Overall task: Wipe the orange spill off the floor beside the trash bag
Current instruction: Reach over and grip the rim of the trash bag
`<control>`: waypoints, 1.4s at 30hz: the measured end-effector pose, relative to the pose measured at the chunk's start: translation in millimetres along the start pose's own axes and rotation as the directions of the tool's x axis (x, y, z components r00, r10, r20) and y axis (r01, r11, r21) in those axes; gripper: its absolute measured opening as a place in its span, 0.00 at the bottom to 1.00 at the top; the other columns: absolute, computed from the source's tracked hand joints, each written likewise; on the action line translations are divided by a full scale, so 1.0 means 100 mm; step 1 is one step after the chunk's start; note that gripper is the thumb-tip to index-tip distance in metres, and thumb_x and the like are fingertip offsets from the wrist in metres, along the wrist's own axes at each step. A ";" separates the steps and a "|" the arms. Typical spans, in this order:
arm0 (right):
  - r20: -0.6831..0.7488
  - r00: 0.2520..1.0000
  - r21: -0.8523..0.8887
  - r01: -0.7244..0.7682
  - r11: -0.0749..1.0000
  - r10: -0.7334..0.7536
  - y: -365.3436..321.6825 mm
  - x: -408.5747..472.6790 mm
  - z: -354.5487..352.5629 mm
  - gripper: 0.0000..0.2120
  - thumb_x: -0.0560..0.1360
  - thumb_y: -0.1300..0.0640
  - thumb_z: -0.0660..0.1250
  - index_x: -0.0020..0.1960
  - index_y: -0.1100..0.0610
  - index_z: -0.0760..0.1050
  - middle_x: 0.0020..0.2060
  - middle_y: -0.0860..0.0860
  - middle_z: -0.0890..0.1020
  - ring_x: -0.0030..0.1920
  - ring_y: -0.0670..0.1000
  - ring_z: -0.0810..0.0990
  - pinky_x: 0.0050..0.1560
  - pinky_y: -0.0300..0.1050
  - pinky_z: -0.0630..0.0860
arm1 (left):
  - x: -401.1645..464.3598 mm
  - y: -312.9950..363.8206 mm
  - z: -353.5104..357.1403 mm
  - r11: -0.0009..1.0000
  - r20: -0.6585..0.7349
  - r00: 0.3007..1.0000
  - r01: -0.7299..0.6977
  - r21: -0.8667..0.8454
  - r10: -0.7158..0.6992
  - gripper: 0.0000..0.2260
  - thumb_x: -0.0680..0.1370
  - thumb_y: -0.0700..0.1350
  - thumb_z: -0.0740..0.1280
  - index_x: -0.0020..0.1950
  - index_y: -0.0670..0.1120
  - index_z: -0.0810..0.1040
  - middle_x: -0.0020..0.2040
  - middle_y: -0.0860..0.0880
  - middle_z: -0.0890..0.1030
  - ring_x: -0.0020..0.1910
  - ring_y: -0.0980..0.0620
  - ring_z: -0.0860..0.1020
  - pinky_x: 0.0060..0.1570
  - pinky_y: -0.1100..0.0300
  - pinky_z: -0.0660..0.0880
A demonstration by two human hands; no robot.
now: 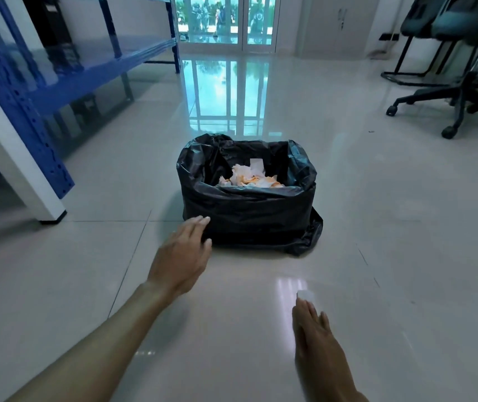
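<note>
Left hand (184, 256): open, fingers against trash bag (249, 210)
Right hand (316, 335): pinching small tissue (305, 295)
Tissue: light, soft; hold bunched

Glossy black trash bag (249, 210), mid-floor. Inside: crumpled white tissues (251, 178) stained orange. Pale grey-white glossy floor tiles (377, 256) with thin dark grout lines; teal-green and white reflection on far tiles. Bright blue shelving (58, 82) far left, upright dotted with rows of dark holes. White table leg (14, 158) with black foot, near left. Black office chair base (446, 103) far right, teal-grey seats above. White-framed glass doors (229, 21) far, blue-green view behind. Small white scrap (306, 295) near right.
</note>
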State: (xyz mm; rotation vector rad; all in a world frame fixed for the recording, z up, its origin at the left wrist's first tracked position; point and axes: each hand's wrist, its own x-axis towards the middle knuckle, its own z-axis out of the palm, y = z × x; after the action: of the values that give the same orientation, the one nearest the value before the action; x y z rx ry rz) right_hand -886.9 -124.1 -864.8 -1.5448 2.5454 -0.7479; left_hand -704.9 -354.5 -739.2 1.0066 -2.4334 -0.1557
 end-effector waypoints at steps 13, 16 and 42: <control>-0.028 0.994 0.293 -0.097 0.951 0.109 0.12 0.27 -0.30 0.26 0.78 0.60 0.68 0.74 0.55 0.65 0.61 0.45 0.77 0.57 0.25 0.71 0.57 0.19 0.60 | 1.02 0.28 0.30 0.995 0.192 0.977 0.096 0.003 -0.095 0.38 0.74 0.60 0.66 0.77 0.46 0.53 0.77 0.45 0.58 0.77 0.45 0.51 0.75 0.49 0.51; -0.232 0.948 0.410 -0.107 0.906 0.217 -0.16 0.51 -0.67 0.22 0.75 0.68 0.69 0.68 0.57 0.74 0.46 0.51 0.87 0.43 0.33 0.80 0.45 0.24 0.71 | 0.87 0.37 0.17 0.991 0.212 0.969 0.133 -0.018 -0.126 0.38 0.75 0.59 0.66 0.78 0.46 0.54 0.78 0.46 0.57 0.77 0.44 0.51 0.72 0.46 0.58; 0.013 0.944 -0.347 0.315 0.883 -0.331 -0.57 1.17 -1.14 0.26 0.82 0.46 0.45 0.77 0.54 0.62 0.75 0.56 0.65 0.76 0.54 0.59 0.75 0.53 0.58 | -0.26 0.41 0.03 0.978 0.076 0.997 -0.042 0.202 0.027 0.38 0.76 0.52 0.62 0.79 0.44 0.46 0.80 0.41 0.51 0.79 0.45 0.44 0.77 0.47 0.49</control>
State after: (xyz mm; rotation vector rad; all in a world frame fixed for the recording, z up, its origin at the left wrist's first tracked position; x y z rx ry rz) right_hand -932.5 -202.9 -717.7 -2.1232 2.5881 -0.3692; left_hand -716.6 -307.0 -740.2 1.0613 -2.5719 0.0719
